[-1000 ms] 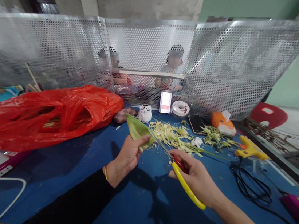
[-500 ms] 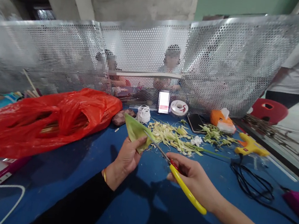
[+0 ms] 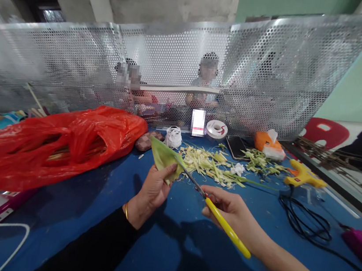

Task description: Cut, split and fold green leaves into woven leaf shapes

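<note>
My left hand (image 3: pixel 156 187) pinches a pale green leaf piece (image 3: pixel 162 154), folded to a point at its upper left. In my right hand (image 3: pixel 227 206) is a pair of scissors (image 3: pixel 227 228) with yellow handles. Their blades lie against the right side of the leaf, close to my left thumb; how far apart the blades are I cannot make out. Beyond my hands a pile of pale green and yellow leaf clippings (image 3: pixel 206 163) is spread on the blue table (image 3: pixel 158 257). A small white crumpled piece (image 3: pixel 237 169) lies among the clippings.
A red plastic bag (image 3: pixel 56 145) fills the left side. White string (image 3: pixel 173 137), a ribbon spool (image 3: pixel 217 129), a phone (image 3: pixel 236 147) and a tissue pack (image 3: pixel 269 145) line the back, before a perforated metal screen (image 3: pixel 174 59). A yellow glue gun (image 3: pixel 305 176) with black cord lies right. People sit behind the screen.
The scissor handles have come together, and the blades have closed further on the leaf. My left hand stays almost still. At the far right, a standing person has moved further right.
</note>
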Available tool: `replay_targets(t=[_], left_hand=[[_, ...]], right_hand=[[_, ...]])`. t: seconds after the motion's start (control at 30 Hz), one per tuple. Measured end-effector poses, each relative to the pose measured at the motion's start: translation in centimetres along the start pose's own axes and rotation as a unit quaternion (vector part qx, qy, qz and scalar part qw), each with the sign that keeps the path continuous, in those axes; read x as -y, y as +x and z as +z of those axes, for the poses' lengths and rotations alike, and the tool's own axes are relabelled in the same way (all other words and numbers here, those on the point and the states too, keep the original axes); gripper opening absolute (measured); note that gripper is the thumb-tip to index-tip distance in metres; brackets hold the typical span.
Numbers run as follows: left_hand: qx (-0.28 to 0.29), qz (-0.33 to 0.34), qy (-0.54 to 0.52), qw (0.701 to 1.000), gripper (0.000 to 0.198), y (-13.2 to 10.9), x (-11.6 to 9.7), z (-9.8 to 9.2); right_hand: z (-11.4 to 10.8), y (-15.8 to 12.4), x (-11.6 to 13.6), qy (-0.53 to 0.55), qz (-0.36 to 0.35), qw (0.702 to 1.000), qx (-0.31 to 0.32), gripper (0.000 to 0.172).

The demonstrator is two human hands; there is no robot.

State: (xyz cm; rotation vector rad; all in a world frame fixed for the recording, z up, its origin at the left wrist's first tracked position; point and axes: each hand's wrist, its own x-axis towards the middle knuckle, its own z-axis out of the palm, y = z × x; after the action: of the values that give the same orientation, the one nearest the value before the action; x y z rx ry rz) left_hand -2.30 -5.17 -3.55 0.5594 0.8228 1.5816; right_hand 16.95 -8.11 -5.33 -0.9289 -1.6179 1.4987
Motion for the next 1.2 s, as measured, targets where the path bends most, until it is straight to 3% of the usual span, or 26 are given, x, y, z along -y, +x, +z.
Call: replay_targets(t=[0.33,0.6,0.8,1.0,1.2], left_hand=[[0.003,0.004,-0.011,1.0,0.03,0.2,0.2,-0.3],[-0.012,-0.031,-0.058,0.998,0.021,1.3,-2.2,-1.0],[-0.03,-0.06,0.01,0.998,0.02,1.7,-3.1,-1.6],[0.003,-0.001,0.0,1.0,0.025,1.9,-2.5,-1.5],[0.019,0.032,0.027,0.999,0.031,2.1,-2.4,-1.7]], right_hand=[[-0.1,0.1,-1.0,-0.018,-0.012,1.0,0.0,0.032],[-0.6,-0.1,0.3,-0.139,-0.028,0.99,-0.025,0.031],[-0.5,-0.6,0.6,-0.196,-0.038,0.98,-0.027,0.038],[-0.3,-0.7,0.8,-0.276,-0.072,0.957,-0.05,0.038],[-0.2,-0.6,0.7,-0.267,-0.054,0.96,-0.06,0.04]])
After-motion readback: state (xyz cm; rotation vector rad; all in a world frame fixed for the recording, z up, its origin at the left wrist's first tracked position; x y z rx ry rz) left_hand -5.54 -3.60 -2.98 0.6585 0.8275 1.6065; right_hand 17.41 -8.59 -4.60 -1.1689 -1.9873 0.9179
